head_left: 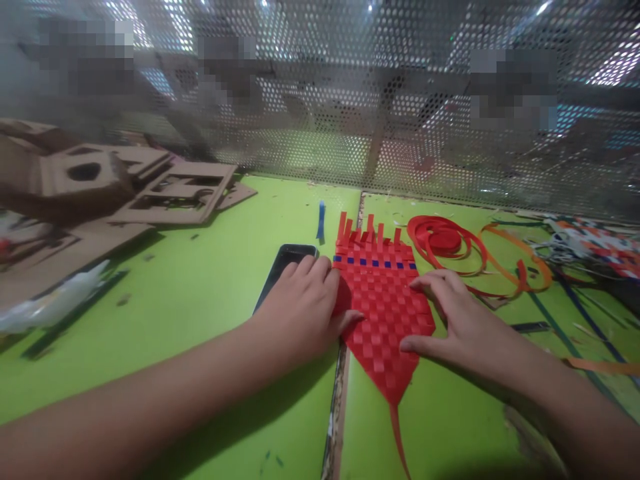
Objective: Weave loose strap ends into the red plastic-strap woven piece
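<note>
A flat woven piece of red strips (377, 303) lies in front of me, pointed at the near end, with a blue strip threaded across near the far end. Loose strip ends stick up along its far edge, and one long red strip trails from its point. My left hand (305, 293) grips its left edge, thumb on top and the other fingers curled. At the right edge, my right hand (447, 320) holds it with thumb and forefinger resting on the weave, some distance apart; its remaining fingers are partly hidden. A dark phone (287, 263) lies partly beneath my left hand.
A short blue strip (321, 221) lies beyond the phone. Coiled red strip (445, 241) and orange strip (537, 267) sit to the right. Cut cardboard pieces (175, 193) and a plastic-wrapped item (55, 297) are left. A perforated metal screen (320, 133) borders the green table (200, 373).
</note>
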A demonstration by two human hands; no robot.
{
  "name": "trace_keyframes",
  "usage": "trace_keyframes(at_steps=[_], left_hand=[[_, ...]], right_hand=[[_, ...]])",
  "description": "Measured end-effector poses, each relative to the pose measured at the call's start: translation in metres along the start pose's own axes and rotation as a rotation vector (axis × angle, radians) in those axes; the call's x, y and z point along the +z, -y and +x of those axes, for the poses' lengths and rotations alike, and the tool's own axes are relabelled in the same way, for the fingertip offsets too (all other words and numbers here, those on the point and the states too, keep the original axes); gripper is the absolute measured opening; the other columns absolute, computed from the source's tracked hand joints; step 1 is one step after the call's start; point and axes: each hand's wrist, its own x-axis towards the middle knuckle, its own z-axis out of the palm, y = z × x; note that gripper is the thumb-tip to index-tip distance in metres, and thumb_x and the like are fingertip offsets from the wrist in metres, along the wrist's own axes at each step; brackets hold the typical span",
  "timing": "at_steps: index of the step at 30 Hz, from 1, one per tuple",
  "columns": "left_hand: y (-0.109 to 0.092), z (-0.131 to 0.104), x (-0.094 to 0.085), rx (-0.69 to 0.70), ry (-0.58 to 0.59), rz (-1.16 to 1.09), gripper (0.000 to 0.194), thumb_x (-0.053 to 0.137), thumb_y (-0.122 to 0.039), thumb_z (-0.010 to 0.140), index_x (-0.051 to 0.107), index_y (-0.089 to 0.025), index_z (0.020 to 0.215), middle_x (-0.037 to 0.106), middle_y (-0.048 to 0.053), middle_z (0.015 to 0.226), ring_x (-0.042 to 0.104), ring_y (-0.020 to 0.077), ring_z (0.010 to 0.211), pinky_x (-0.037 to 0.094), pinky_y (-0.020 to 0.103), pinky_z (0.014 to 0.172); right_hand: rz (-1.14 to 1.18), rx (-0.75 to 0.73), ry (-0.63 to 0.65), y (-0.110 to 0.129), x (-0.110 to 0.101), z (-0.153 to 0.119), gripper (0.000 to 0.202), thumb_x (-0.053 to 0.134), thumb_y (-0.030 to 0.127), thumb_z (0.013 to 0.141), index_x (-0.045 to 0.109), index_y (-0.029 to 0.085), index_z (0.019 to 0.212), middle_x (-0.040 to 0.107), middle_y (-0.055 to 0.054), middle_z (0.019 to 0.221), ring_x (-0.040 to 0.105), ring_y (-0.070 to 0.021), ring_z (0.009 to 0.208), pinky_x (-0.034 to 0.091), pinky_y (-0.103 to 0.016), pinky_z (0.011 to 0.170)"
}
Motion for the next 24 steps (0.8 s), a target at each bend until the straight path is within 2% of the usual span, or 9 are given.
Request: trace_keyframes(at_steps=[5, 12, 20, 24], left_hand=[[0.0006, 0.002, 0.005, 0.031, 0.0, -0.005, 0.071, 0.041, -0.067, 0.109, 0.067, -0.006, 0.135, 0.068, 0.018, 0.121, 0.061, 0.0339, 0.108, 0.049, 0.05, 0.095], [0.0007, 0.0017, 0.0055, 0.035, -0.002, -0.007, 0.07, 0.043, -0.065, 0.109, 0.066, -0.004, 0.134, 0.067, 0.017, 0.117, 0.06, 0.0326, 0.105, 0.049, 0.049, 0.093], [0.0001, 0.0011, 0.0071, 0.067, -0.013, 0.032, 0.062, 0.042, -0.062, 0.111, 0.07, -0.007, 0.12, 0.067, 0.015, 0.107, 0.059, 0.0291, 0.094, 0.049, 0.044, 0.085], [-0.0006, -0.0002, 0.0089, 0.077, -0.039, 0.088, 0.064, 0.039, -0.063, 0.111, 0.07, -0.008, 0.121, 0.067, 0.016, 0.107, 0.059, 0.03, 0.094, 0.048, 0.044, 0.085]], right_hand=[[-0.005, -0.007, -0.013, 0.0007, -0.0004, 0.0035, 0.089, 0.081, 0.078, 0.077, 0.055, 0.026, 0.145, 0.056, -0.018, 0.15, 0.063, -0.0438, 0.134, 0.053, -0.061, 0.108], [-0.013, 0.054, 0.019, 0.0033, -0.0012, 0.0043, 0.092, 0.078, 0.083, 0.074, 0.054, 0.025, 0.141, 0.055, -0.019, 0.15, 0.063, -0.0425, 0.133, 0.053, -0.06, 0.109], [-0.01, 0.043, -0.004, 0.0009, 0.0002, 0.005, 0.083, 0.08, 0.082, 0.073, 0.059, 0.027, 0.132, 0.061, -0.015, 0.14, 0.068, -0.0413, 0.123, 0.056, -0.059, 0.103], [-0.018, 0.033, -0.023, 0.0006, 0.001, 0.004, 0.084, 0.081, 0.082, 0.073, 0.058, 0.028, 0.133, 0.061, -0.015, 0.14, 0.068, -0.0415, 0.122, 0.057, -0.058, 0.101]])
